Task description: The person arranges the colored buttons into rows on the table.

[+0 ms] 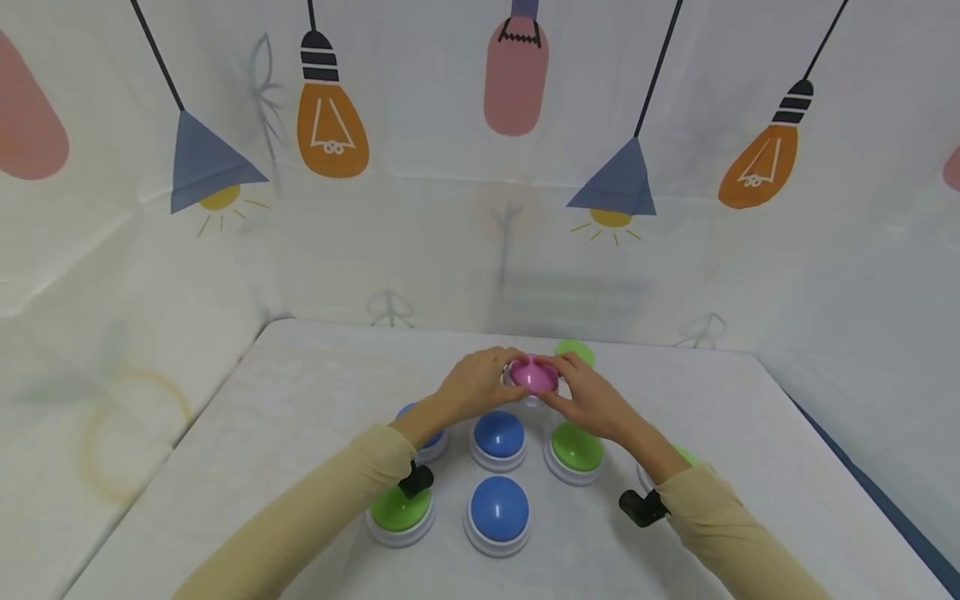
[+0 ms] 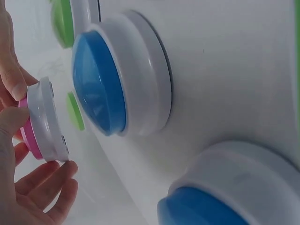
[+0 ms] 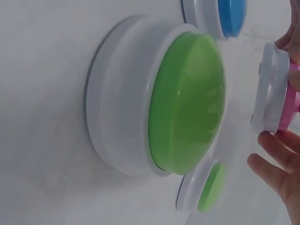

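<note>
A pink dome push button [image 1: 534, 377] on a round white base is held up between both hands, apart from the table. My left hand [image 1: 480, 379] grips its left side, and my right hand [image 1: 588, 396] grips its right side. In the left wrist view, the white base [image 2: 46, 119] shows from the side, fingertips around its rim and a thumb over the pink part. From the right wrist, fingers curl at the edge of the same base [image 3: 271, 89]. A blue button [image 1: 499, 434] stands just below the hands, and a green button [image 1: 577, 447] stands under the right hand.
On the white table [image 1: 322, 375] stand another blue button [image 1: 500, 508] in front and a green one [image 1: 401, 508] by the left forearm. The left wrist partly covers a blue button [image 1: 408, 410]. Behind the right hand is a green button [image 1: 576, 352]; the right forearm partly hides another.
</note>
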`<state>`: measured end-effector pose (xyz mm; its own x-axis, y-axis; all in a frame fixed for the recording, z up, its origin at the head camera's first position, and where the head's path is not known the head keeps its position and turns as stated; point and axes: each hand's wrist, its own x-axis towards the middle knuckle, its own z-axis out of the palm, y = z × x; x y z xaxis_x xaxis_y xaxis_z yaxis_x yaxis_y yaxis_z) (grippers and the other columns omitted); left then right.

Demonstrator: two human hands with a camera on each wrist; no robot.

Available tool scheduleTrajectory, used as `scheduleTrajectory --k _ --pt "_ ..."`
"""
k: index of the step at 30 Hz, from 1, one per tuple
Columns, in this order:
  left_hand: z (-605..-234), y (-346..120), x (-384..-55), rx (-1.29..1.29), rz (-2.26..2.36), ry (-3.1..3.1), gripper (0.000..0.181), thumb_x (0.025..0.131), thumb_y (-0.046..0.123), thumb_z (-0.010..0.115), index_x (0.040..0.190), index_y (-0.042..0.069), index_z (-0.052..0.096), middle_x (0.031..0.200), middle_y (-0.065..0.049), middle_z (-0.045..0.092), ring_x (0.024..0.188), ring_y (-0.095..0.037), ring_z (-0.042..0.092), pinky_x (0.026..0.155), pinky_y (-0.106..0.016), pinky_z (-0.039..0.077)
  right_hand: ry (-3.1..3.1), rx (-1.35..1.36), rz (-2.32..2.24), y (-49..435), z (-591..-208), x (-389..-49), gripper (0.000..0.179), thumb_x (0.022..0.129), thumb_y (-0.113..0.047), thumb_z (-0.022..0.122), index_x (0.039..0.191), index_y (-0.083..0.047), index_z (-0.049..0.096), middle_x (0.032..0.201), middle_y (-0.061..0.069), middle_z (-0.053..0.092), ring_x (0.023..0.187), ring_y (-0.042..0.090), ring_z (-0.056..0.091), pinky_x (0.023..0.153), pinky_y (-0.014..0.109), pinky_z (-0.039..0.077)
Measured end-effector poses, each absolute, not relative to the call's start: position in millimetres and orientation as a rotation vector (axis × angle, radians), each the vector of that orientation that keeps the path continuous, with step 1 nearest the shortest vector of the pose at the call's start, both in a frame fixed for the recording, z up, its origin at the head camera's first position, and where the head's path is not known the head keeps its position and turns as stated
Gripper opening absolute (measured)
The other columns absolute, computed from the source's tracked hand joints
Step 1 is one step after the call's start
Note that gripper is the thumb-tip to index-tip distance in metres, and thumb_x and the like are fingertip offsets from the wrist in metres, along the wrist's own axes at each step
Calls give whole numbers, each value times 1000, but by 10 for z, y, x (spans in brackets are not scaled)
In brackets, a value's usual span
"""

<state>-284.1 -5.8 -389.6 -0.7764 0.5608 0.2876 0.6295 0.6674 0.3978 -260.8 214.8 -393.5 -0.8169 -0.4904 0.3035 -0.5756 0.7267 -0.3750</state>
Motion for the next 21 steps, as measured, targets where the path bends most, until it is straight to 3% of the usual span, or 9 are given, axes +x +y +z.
scheduleTrajectory --k 8,15,21 --pt "-3872 -9 -2632 -933 -745 -2720 51 89 40 72 131 14 61 123 -5 67 105 -19 65 88 -34 55 -2707 833 692 2184 -3917 -2405 56 90 -23 73 140 -11 52 116 7 55 100 20 59 86 42 57" --pt "-3839 125 -2378 -920 -747 -2687 51 89 40 72 132 15 62 123 -4 66 97 -18 68 81 -28 57 -2681 815 698 2312 -3866 -2150 61 88 -20 76 143 -12 50 127 10 56 112 25 60 90 45 56" --pt "-3809 207 -2219 -956 -803 -2657 50 89 35 73 132 13 61 130 -4 64 104 -18 67 86 -27 55 -2613 807 643 2389 -3847 -1971 59 85 -17 78 139 -11 55 124 8 58 111 23 61 87 43 57"
